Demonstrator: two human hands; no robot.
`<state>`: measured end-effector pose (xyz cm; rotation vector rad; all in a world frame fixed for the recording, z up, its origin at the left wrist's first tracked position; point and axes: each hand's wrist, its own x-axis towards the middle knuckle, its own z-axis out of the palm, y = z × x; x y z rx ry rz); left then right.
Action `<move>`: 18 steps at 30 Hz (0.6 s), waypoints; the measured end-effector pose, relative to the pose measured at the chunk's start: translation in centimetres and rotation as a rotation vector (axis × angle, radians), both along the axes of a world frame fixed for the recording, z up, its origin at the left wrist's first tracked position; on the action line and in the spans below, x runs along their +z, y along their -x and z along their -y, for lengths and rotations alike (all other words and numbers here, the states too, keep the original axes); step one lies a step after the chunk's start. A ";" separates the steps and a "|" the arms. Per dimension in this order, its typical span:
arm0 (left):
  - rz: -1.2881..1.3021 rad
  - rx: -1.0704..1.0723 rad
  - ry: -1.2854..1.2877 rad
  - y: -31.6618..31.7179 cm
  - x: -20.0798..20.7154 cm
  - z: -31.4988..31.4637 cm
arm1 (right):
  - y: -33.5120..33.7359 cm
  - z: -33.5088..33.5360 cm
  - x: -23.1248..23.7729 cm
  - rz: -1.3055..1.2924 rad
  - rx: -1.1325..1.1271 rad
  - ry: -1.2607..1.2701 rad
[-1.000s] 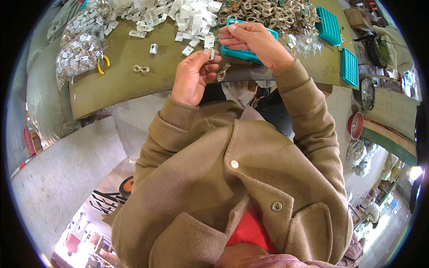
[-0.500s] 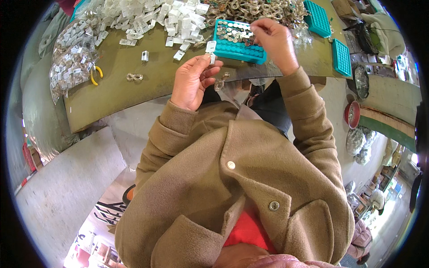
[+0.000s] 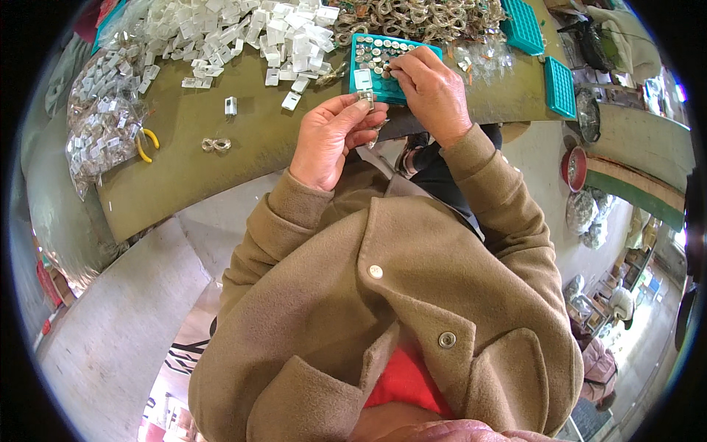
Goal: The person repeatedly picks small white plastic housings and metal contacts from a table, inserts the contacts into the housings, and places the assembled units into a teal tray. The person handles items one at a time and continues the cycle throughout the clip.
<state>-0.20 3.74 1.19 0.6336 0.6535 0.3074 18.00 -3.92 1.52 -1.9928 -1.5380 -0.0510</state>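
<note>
My left hand (image 3: 324, 140) pinches a small white plastic case (image 3: 362, 79) between thumb and fingers, holding it up at the table's near edge. Below those fingers hangs a clear wire coil (image 3: 375, 135), partly hidden by the hand; whether it joins the case I cannot tell. Just right of the case, my right hand (image 3: 436, 92) has its thumb and forefinger pressed together. Anything between these fingertips is too small to make out. Under and behind the right hand lies a teal tray (image 3: 387, 90) with rows of round silver discs like button cells.
White plastic cases (image 3: 294, 44) are heaped at the back, beside a pile of clear wire coils (image 3: 412, 18). A bag of cases (image 3: 103, 118) and yellow-handled pliers (image 3: 148, 145) lie left. One case (image 3: 230, 106) and one coil (image 3: 216, 144) lie apart. Another teal tray (image 3: 560, 88) sits right.
My right hand has come down and left from the tray's far part toward the white case. The left hand has shifted slightly right, still holding the case.
</note>
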 end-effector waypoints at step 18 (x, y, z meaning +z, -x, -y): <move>0.001 -0.165 -0.066 -1.5 1.6 -0.9 | 3.7 1.6 2.5 -0.117 0.048 -0.300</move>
